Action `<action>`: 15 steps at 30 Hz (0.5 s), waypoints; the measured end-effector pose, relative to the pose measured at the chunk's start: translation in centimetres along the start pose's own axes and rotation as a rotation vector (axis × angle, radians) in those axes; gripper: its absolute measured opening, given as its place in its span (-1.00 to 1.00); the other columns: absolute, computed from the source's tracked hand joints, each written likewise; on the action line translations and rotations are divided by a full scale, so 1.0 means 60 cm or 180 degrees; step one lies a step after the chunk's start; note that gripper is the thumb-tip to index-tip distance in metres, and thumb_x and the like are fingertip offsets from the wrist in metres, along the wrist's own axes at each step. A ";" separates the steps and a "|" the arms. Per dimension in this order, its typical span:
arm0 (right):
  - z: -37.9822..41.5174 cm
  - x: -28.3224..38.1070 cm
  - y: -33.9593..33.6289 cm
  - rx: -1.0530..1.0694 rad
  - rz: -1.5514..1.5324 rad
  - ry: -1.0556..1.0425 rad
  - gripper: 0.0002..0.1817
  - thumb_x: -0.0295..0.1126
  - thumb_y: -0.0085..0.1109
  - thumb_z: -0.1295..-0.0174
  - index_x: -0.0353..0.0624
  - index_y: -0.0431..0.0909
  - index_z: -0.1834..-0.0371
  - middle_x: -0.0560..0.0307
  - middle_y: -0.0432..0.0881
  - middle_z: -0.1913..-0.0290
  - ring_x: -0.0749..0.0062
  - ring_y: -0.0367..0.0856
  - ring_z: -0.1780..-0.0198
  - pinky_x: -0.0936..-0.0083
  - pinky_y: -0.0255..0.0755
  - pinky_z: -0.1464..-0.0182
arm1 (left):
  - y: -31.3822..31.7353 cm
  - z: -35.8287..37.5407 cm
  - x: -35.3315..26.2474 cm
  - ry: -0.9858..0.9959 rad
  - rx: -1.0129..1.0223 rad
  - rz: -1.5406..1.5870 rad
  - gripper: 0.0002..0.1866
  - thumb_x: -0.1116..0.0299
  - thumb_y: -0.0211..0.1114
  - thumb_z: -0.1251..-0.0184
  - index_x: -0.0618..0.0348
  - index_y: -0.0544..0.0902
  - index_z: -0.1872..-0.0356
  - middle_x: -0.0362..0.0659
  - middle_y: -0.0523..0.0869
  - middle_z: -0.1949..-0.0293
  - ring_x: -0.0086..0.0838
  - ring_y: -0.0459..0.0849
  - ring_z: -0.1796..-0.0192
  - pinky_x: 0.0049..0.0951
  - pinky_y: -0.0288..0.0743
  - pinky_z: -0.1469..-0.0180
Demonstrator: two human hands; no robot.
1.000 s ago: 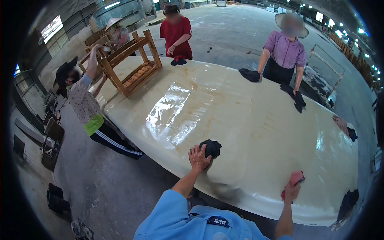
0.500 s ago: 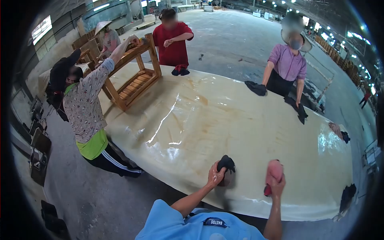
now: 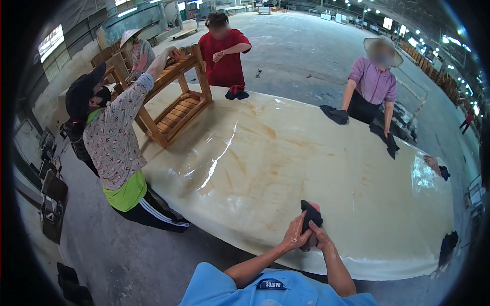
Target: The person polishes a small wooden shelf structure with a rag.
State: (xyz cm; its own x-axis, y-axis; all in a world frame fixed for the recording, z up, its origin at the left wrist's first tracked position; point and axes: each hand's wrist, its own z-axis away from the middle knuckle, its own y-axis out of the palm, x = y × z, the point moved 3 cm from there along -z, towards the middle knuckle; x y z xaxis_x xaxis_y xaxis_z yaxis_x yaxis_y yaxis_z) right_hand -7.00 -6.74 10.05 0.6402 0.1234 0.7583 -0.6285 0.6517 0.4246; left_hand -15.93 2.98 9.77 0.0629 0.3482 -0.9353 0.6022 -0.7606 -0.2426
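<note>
Close to my body, at the near edge of the covered table, my two hands have come together around bunched cloths. My left hand is closed on a dark cloth, its fingers wrapped along the side. Against it from the right presses my right hand, also closed. A pink cloth peeks out behind the dark one; most of it is hidden by the dark cloth and my fingers.
At the left a person handles a slatted wooden rack on the table. A person in red and one in purple, whose hands rest on dark rags, stand across. More rags lie along the right edge.
My hands were apart, each with its own cloth. The right moved left and the left moved right, bringing both cloths together. The view shifted slightly.
</note>
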 end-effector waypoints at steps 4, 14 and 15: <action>-0.012 -0.026 -0.036 0.0265 -0.0540 0.0287 -0.37 -0.14 0.31 -0.22 -0.18 0.38 -0.29 0.04 0.59 -0.10 0.21 0.61 -0.10 0.25 0.54 -0.11 | -0.005 -0.019 -0.052 0.0117 0.0272 -0.0064 -0.14 0.34 0.25 -0.19 0.31 0.02 -0.47 0.29 0.53 -0.13 0.11 0.57 -0.15 -0.13 0.43 -0.21; 0.027 -0.015 -0.196 -0.0242 -0.0863 -0.0393 -0.59 -0.39 0.28 -0.15 -0.25 0.56 -0.09 0.11 0.63 0.06 0.34 0.59 -0.03 0.39 0.48 -0.12 | 0.078 -0.052 -0.091 -0.0332 0.1094 0.0821 -0.06 0.24 0.34 -0.18 0.12 -0.01 -0.52 0.18 0.51 -0.27 -0.01 0.56 -0.24 -0.20 0.48 -0.19; 0.033 -0.013 -0.217 -0.0248 -0.0882 -0.0406 -0.59 -0.39 0.28 -0.15 -0.25 0.56 -0.09 0.11 0.63 0.06 0.34 0.59 -0.03 0.39 0.48 -0.12 | 0.081 -0.051 -0.090 -0.0328 0.1116 0.0812 -0.06 0.24 0.34 -0.18 0.12 -0.01 -0.52 0.18 0.51 -0.27 -0.01 0.56 -0.24 -0.20 0.48 -0.19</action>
State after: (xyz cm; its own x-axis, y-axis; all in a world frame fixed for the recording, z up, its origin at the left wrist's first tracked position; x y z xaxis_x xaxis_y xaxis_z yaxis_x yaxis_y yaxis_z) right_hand -0.16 -16.79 4.91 0.7187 -0.1587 0.6770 -0.3988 0.7034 0.5883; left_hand -10.94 -0.93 14.41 0.0842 0.0824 -0.9930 0.2703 -0.9611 -0.0568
